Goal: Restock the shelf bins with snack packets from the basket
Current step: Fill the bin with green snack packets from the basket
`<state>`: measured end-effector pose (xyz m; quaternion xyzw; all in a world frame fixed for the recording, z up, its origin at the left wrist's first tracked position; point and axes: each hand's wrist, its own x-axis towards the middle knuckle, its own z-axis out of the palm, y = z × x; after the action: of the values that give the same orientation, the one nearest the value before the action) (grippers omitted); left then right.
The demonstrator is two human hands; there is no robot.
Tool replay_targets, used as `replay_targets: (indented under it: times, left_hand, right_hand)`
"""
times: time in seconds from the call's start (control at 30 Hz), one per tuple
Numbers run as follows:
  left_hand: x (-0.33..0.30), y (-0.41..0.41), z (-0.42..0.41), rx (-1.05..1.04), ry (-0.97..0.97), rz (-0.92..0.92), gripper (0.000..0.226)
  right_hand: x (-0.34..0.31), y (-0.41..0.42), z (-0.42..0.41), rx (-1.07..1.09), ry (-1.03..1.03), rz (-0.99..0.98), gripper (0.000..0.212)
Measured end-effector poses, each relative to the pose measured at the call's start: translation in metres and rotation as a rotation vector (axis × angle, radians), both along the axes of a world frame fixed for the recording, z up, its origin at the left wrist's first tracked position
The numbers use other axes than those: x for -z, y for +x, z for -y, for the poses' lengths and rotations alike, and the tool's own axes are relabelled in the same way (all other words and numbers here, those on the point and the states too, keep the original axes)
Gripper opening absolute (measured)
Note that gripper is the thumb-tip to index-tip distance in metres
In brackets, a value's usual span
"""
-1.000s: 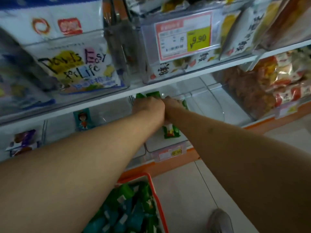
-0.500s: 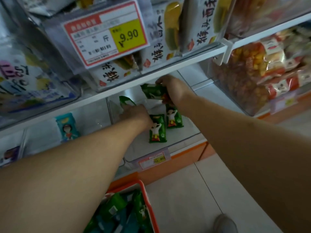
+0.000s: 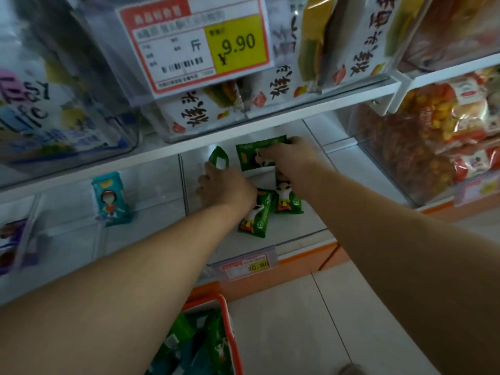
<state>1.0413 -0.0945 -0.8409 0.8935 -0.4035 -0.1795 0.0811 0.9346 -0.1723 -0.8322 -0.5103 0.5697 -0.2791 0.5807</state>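
Packets (image 3: 255,216) lie half hidden under left hand (image 3: 226,186), grip unclear; at two o'clock, right hand (image 3: 290,158) pinches a green packet (image 3: 253,155)

Floor (image 3: 311,320): pale tiles with dark seams
Shelf edge (image 3: 270,123): white
Base strip (image 3: 305,262): orange
Light: dim

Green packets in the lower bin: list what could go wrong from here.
1. The right hand pinches one green packet by its edge; it could slip and land askew.
2. The left hand may knock the two loose packets toward the bin front.
3. A green packet could stray into the neighbouring bin holding the teal packet.
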Motion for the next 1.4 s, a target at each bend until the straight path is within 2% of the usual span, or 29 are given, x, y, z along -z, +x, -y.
replay_targets:
  times: [0.1, 0.17, 0.23, 0.3, 0.4, 0.43, 0.5, 0.6, 0.63, 0.73, 0.77, 0.83, 0.97, 1.03, 1.13, 1.33, 1.4]
  left_hand:
    - [0.005, -0.002, -0.012, 0.164, 0.047, 0.089, 0.044]
    - [0.008, -0.001, -0.019, 0.248, 0.069, 0.082, 0.05]
    - [0.01, -0.001, -0.024, 0.297, 0.038, 0.031, 0.055]
    - [0.007, -0.003, -0.027, 0.286, -0.073, -0.083, 0.055]
    - [-0.002, -0.004, -0.021, 0.019, -0.273, -0.249, 0.052]
    - [-0.004, -0.002, -0.013, -0.104, -0.269, -0.291, 0.06]
    - [0.002, 0.007, 0.004, -0.281, -0.141, -0.326, 0.076]
    - [0.023, 0.017, 0.02, -0.311, 0.032, -0.279, 0.068]
    - [0.03, 0.019, 0.026, -0.302, 0.049, -0.278, 0.062]
    - [0.026, 0.019, 0.032, -0.27, 0.018, -0.3, 0.045]
    - [0.023, 0.019, 0.033, -0.271, -0.007, -0.325, 0.039]
    - [0.019, 0.018, 0.032, -0.292, -0.064, -0.429, 0.029]
    - [0.017, 0.013, 0.024, -0.442, -0.264, -0.698, 0.028]
    - [0.013, 0.012, 0.023, -0.498, -0.329, -0.652, 0.034]
    - [0.002, 0.015, 0.025, -0.518, -0.409, -0.578, 0.039]
    - [-0.015, 0.019, 0.029, -0.56, -0.555, -0.55, 0.04]
    - [-0.016, 0.022, 0.03, -0.577, -0.56, -0.539, 0.039]
  right_hand:
    - [0.005, 0.008, 0.01, -0.046, -0.11, -0.194, 0.028]
    - [0.006, 0.016, 0.012, -0.144, -0.188, -0.366, 0.035]
    - [0.007, 0.024, 0.011, -0.197, -0.196, -0.43, 0.033]
    - [0.007, 0.029, 0.011, -0.2, -0.165, -0.418, 0.033]
    - [0.009, 0.031, 0.011, -0.152, -0.096, -0.343, 0.044]
    - [0.011, 0.031, 0.011, -0.125, -0.084, -0.288, 0.045]
    - [0.011, 0.027, 0.011, -0.069, -0.05, -0.11, 0.042]
    - [0.008, 0.023, 0.011, -0.053, 0.028, 0.07, 0.03]
    - [0.006, 0.022, 0.01, -0.056, 0.048, 0.069, 0.026]
    - [0.008, 0.022, 0.009, -0.055, 0.06, 0.024, 0.035]
    - [0.008, 0.022, 0.008, -0.057, 0.042, -0.004, 0.031]
    - [0.01, 0.02, 0.007, -0.076, 0.0, -0.058, 0.02]
    - [0.009, 0.019, 0.009, -0.15, 0.044, -0.095, 0.026]
    - [0.007, 0.022, 0.009, -0.197, 0.06, -0.094, 0.029]
    - [0.008, 0.029, 0.007, -0.227, 0.014, -0.099, 0.048]
    - [0.009, 0.048, 0.006, -0.305, -0.165, -0.081, 0.072]
    - [0.008, 0.056, 0.003, -0.358, -0.237, -0.113, 0.072]
